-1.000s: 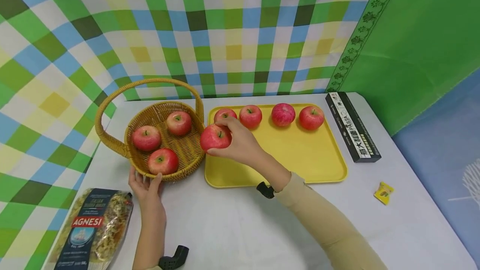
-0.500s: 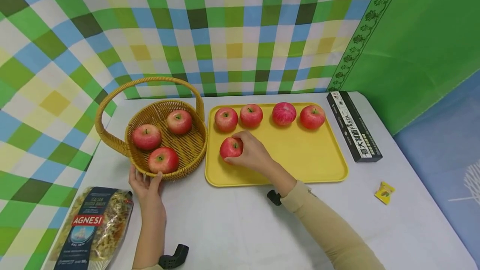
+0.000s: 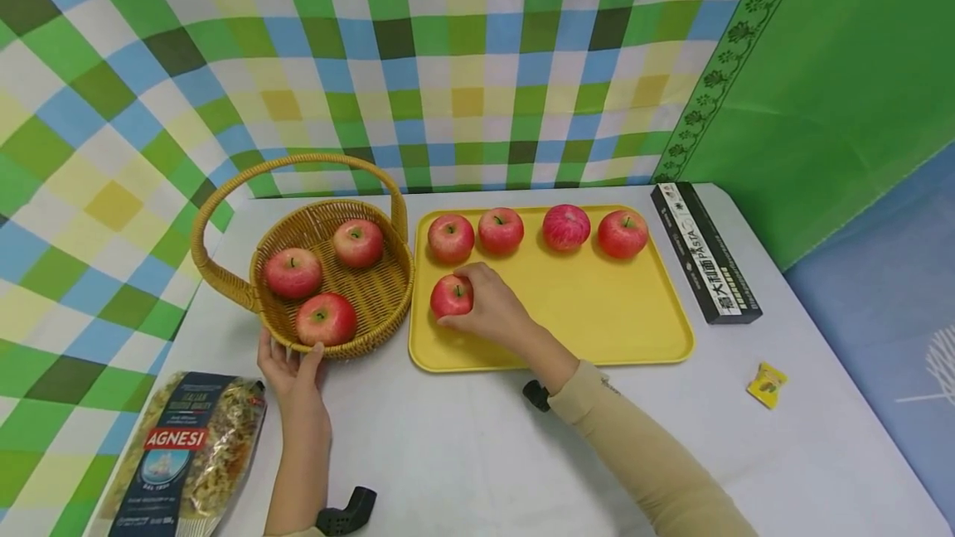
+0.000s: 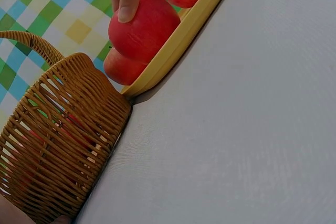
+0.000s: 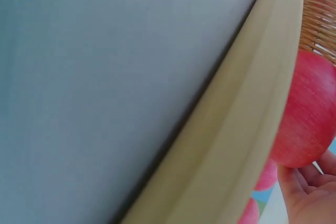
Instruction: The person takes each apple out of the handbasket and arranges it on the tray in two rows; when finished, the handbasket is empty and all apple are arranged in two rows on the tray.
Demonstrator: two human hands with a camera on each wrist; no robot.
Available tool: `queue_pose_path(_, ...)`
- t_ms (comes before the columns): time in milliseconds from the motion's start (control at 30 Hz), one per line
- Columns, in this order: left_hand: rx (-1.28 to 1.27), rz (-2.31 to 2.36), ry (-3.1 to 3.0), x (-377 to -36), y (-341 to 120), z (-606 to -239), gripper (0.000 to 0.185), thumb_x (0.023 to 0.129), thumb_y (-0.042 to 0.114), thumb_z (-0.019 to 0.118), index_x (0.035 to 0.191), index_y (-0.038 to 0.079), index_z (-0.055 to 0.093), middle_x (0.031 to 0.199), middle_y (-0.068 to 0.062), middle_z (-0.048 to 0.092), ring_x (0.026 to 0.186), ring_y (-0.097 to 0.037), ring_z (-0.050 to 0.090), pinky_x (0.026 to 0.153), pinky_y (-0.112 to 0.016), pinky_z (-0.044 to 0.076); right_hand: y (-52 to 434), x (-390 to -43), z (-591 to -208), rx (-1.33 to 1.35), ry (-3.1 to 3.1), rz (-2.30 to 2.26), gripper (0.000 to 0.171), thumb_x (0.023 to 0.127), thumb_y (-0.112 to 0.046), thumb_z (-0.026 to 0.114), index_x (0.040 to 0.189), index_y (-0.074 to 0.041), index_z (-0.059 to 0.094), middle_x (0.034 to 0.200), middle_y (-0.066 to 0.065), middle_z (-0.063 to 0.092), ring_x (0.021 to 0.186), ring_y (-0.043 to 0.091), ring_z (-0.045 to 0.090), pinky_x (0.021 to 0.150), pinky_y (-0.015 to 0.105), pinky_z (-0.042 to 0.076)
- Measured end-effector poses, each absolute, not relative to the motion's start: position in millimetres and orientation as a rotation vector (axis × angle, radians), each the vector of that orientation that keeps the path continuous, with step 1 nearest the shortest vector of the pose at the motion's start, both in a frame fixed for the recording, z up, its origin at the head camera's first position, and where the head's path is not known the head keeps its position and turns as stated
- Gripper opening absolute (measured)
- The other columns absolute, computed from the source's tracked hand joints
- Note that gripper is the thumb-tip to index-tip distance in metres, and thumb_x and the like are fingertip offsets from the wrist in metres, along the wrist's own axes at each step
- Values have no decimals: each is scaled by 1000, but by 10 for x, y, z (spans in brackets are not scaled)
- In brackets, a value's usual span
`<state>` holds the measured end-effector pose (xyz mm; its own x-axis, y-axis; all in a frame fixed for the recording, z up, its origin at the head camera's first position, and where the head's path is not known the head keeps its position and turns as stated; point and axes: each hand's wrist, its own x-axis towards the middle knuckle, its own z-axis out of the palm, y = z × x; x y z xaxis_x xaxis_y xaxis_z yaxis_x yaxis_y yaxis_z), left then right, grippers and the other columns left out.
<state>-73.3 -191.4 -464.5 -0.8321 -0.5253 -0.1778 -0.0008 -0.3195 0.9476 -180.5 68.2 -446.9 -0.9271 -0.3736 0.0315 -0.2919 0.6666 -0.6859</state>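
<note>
In the head view my right hand (image 3: 492, 305) holds a red apple (image 3: 450, 297) between thumb and fingers, over the front left of a yellow tray (image 3: 574, 317). Whether the apple touches the tray is hard to tell. The left wrist view shows this held apple (image 4: 149, 30) in front of another one. My left hand (image 3: 291, 375) grips the near side of a wicker basket (image 3: 376, 292), thumb at the rim. Inside the basket lie three apples, one of them a red apple (image 3: 326, 319) near the front. Along the tray's back edge several apples stand in a row, including a darker striped one (image 3: 565, 228).
The basket's tall handle (image 3: 298, 160) arches over its back. A pasta bag (image 3: 182, 454) lies at the front left. Right of the tray are a black pasta box (image 3: 705, 255) and a small yellow packet (image 3: 766, 384). A checked cloth (image 3: 462, 65) hangs behind the table.
My right hand has carried the apple from beside the basket's rim to the right and nearer, over the tray's front left, then shifted slightly left. The left hand and basket stay put.
</note>
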Motion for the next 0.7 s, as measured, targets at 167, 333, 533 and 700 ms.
queue_pose_path(167,669,-2217,-1593,-727,-1906,-4639,81,96,13,61,151,37,6,159,6,4,144,-16,13,113,-37,27,659,-1788,-4485,-544,2782,-1088,78,73,-44,82,132,-9,47,125,3,50,115,18,47,98,36,45)
queue_pose_path(333,661,-2224,-1593,-721,-1905,-4638,81,96,13,61,151,37,6,159,6,3,144,-16,12,113,-37,26,635,-1771,-4462,-517,2797,-1119,79,73,-47,82,133,-10,46,126,2,49,115,17,46,99,35,44)
queue_pose_path(533,657,-2218,-1599,-719,-1900,-4641,81,96,14,60,151,38,6,159,6,3,144,-16,12,113,-38,25,569,-1734,-4302,-595,2836,-1226,79,75,-43,81,137,-10,44,135,4,47,124,19,43,104,38,40)
queue_pose_path(700,646,-2216,-1587,-718,-1902,-4645,80,96,13,60,151,36,6,159,5,3,144,-16,13,113,-37,26,450,-1690,-4143,-651,2793,-1325,79,76,-38,82,139,-9,44,140,4,45,126,19,44,104,37,40)
